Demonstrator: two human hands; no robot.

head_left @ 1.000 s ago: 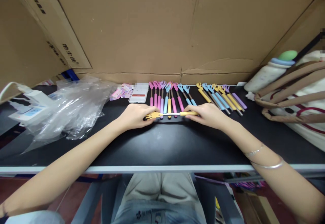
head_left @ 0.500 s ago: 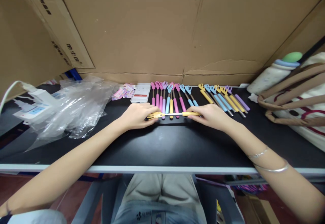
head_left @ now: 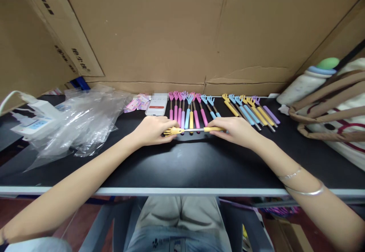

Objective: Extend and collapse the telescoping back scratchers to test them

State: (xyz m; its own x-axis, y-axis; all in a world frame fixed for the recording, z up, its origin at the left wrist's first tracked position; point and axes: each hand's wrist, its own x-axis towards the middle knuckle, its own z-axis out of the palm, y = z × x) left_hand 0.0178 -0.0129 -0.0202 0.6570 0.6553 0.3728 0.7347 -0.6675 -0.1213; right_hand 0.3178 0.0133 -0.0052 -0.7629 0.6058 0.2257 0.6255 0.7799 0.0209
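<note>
A yellow back scratcher (head_left: pixel 194 129) with a metal rod is held level between both hands, above the black table. My left hand (head_left: pixel 156 131) is closed on its claw-shaped head. Around the yellow grip at the other end, my right hand (head_left: pixel 235 130) is closed too, its fingers partly hiding the handle. Just behind the hands lies a row of pink, purple, blue and yellow back scratchers (head_left: pixel 202 115), claws pointing away from me. Farther right, a second group of yellow, blue and purple back scratchers (head_left: pixel 251 114) rests at a slant.
Clear plastic bags (head_left: pixel 82 118) are heaped at left beside a white power strip (head_left: pixel 38 124). A phone (head_left: pixel 156 106) and pink cards (head_left: pixel 137 102) lie near the cardboard wall (head_left: pixel 159 35). A bottle (head_left: pixel 306 80) and a bag (head_left: pixel 336 117) stand at right.
The view has shifted very slightly. Both hands keep the yellow back scratcher in nearly the same place and hold.
</note>
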